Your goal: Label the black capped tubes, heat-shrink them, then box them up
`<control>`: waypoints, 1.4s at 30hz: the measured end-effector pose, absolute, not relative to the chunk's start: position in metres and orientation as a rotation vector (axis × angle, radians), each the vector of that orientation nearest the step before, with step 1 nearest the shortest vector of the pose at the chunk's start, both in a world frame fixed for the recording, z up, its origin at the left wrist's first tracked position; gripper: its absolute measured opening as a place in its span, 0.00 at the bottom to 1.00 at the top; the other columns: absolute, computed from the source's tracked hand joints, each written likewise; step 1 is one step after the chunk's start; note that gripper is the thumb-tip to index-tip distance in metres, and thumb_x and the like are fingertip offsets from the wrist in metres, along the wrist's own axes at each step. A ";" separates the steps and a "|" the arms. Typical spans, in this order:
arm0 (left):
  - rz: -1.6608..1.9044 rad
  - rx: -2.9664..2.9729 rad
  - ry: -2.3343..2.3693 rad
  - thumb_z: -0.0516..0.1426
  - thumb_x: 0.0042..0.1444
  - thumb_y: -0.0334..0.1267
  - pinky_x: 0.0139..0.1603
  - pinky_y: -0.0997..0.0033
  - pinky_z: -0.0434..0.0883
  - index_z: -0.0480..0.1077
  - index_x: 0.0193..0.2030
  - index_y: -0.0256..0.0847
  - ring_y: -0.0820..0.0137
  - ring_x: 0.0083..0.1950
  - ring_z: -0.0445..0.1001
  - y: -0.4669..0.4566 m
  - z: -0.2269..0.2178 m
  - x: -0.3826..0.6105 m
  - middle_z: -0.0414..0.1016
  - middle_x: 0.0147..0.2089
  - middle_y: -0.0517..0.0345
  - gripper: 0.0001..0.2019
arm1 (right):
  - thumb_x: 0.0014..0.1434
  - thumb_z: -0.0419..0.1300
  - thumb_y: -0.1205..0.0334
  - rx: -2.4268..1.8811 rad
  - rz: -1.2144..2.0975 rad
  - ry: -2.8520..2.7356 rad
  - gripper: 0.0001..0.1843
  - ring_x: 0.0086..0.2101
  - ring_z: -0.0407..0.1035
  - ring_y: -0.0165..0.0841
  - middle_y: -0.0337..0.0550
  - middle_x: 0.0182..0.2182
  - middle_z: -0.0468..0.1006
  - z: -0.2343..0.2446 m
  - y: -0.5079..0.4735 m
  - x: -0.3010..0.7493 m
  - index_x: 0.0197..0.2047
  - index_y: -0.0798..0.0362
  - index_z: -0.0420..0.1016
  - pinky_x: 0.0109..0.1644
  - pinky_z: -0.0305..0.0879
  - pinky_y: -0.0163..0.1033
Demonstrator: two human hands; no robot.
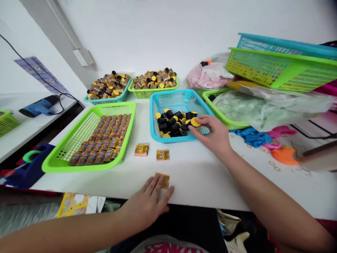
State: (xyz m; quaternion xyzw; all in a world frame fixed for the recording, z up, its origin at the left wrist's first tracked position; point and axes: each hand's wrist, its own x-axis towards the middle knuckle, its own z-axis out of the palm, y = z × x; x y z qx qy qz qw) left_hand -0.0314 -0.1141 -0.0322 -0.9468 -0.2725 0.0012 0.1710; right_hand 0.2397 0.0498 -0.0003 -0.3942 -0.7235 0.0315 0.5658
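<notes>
My right hand point(214, 133) is over the right side of a blue basket point(154, 130), pinching a small black cylinder with a yellow cap point(195, 122). More black and yellow cylinders point(171, 121) lie loose in that basket. At the table's front edge my left hand point(150, 200) rests with fingers stretched out, their tips on a small yellow printed label point(165, 181). Beyond it lie another yellow label point(163, 154) and a small stack of labels point(141, 150). To the left, a green basket point(60, 151) holds rows of labelled cylinders point(102, 140).
Behind stand a blue basket point(91, 101) and a green basket point(143, 94), both heaped with labelled cylinders. Stacked baskets point(279, 66) and plastic bags point(247, 109) crowd the right, near balloon-like pieces point(254, 136). A blue tape dispenser point(31, 168) and blue heat-gun-like tool point(39, 105) sit left.
</notes>
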 end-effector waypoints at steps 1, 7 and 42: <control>-0.008 -2.698 -0.793 0.53 0.65 0.37 0.55 0.52 0.76 0.58 0.68 0.31 0.47 0.61 0.73 -0.124 -0.034 -0.033 0.73 0.59 0.29 0.26 | 0.56 0.67 0.62 -0.928 0.081 -1.704 0.09 0.41 0.76 0.39 0.47 0.41 0.77 0.000 0.050 0.240 0.40 0.49 0.73 0.43 0.77 0.46; -0.147 -2.910 -0.780 0.48 0.62 0.25 0.58 0.65 0.74 0.62 0.64 0.26 0.60 0.63 0.72 -0.131 -0.008 -0.045 0.72 0.62 0.40 0.23 | 0.56 0.67 0.62 -0.936 0.082 -1.717 0.09 0.41 0.75 0.38 0.46 0.40 0.77 0.002 0.048 0.240 0.40 0.49 0.73 0.42 0.77 0.45; -1.825 -3.502 -1.733 0.61 0.58 0.47 0.43 0.69 0.76 0.67 0.64 0.39 0.68 0.40 0.79 0.000 -0.006 -0.004 0.81 0.41 0.52 0.29 | 0.52 0.71 0.62 -0.760 1.170 -1.858 0.17 0.30 0.74 0.27 0.44 0.41 0.76 0.021 0.008 0.217 0.45 0.50 0.78 0.32 0.76 0.36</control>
